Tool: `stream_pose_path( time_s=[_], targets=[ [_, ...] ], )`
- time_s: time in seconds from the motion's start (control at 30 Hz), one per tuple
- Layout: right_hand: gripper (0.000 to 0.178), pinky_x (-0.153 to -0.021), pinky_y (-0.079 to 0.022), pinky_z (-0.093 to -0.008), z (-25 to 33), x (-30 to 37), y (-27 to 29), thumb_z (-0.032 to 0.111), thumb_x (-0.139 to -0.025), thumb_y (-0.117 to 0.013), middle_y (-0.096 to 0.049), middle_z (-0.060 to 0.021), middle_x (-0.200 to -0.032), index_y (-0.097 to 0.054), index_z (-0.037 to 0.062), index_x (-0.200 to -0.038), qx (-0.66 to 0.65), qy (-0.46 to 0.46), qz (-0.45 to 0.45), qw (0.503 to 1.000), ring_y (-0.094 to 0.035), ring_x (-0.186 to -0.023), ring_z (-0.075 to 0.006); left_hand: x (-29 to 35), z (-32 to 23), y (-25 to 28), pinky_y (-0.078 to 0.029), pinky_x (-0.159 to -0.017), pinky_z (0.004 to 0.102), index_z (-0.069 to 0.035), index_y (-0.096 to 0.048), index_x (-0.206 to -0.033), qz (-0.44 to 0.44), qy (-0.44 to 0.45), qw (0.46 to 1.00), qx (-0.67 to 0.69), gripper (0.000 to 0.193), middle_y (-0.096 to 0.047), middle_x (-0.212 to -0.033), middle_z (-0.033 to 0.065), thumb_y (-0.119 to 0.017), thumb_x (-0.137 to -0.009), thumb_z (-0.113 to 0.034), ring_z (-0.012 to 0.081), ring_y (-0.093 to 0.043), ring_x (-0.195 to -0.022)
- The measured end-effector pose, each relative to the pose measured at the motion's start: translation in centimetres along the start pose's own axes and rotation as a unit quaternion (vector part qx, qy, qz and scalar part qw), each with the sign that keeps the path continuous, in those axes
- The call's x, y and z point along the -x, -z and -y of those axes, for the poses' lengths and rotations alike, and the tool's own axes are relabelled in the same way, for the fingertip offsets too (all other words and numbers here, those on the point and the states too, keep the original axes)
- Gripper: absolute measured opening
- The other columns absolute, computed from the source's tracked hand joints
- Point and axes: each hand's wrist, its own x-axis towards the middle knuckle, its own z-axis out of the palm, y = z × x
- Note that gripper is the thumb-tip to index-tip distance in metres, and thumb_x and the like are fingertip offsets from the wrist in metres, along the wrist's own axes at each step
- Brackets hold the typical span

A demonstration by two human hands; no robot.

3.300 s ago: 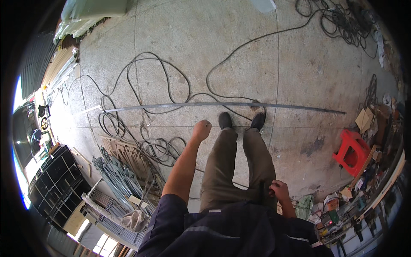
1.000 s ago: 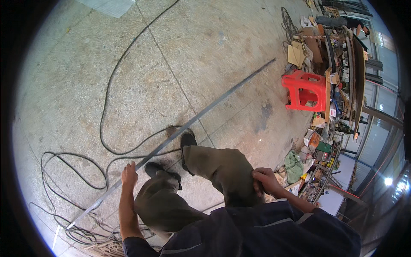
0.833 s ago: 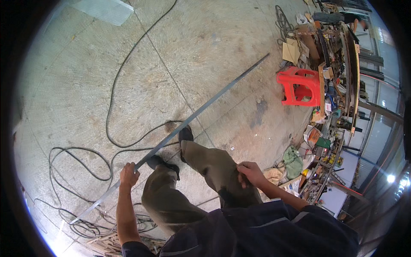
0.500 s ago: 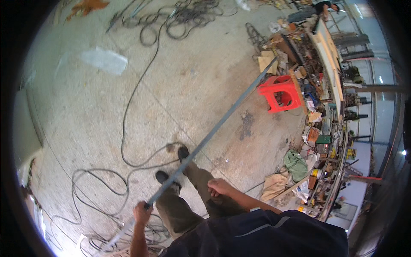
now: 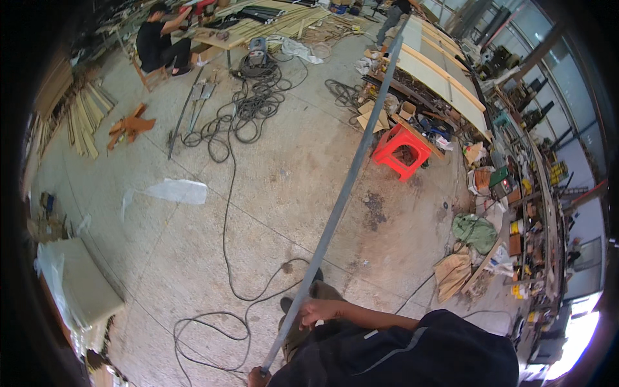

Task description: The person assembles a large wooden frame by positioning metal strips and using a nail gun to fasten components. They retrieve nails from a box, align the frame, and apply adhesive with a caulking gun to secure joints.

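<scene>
The fingers of the left hand [image 5: 260, 377] are curled round a long grey bar [image 5: 349, 184] at the lower edge of the view, where the hand is partly cut off; those of the right hand [image 5: 316, 312] are bent in close beside the bar, and I cannot tell whether they pinch it or only rest against it. From the left, a pale block [image 5: 91, 284] partly wrapped in clear plastic lies on its side, with thin wood strips [image 5: 86, 119] fanned out farther off. Next come a crumpled orange-brown cloth-like thing [image 5: 132, 126], a seated co-worker [image 5: 157, 44] in dark clothes, and a white sheet [image 5: 178, 191] flat on the floor [image 5: 193, 258]. A black cable [image 5: 227, 232] runs from a tangled heap down to loose loops near the person's shoes [image 5: 286, 303]. The bar slants up and to the right from the left hand, passing in front of one shoe, its far tip showing near a pale panel [image 5: 445, 80] crossed by wooden slats. To the right of the bar stand a red plastic stool [image 5: 403, 151], then a brown sack [image 5: 452, 273], a green bag [image 5: 475, 232] and a cluttered bench [image 5: 548, 219].
</scene>
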Motion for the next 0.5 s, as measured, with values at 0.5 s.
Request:
stream_pose_path(
  time_s=[0.5],
  targets=[
    [0.059,-0.086,-0.055,-0.038,-7.7,15.7,5.3,0.024,-0.08,-0.066,-0.071,-0.0189,-0.11,-0.058,0.0013,-0.134,0.266,0.037,-0.319,0.909,-0.07,-0.097,-0.0303,7.4,-24.5,-6.6,-0.051,-0.065,0.0413,-0.002,-0.065,-0.088,-0.067,-0.229,0.969,-0.062,0.031,-0.067,-0.073,0.0159,-0.075,-0.085,-0.032,0.0299,-0.068,-0.072]
  ],
)
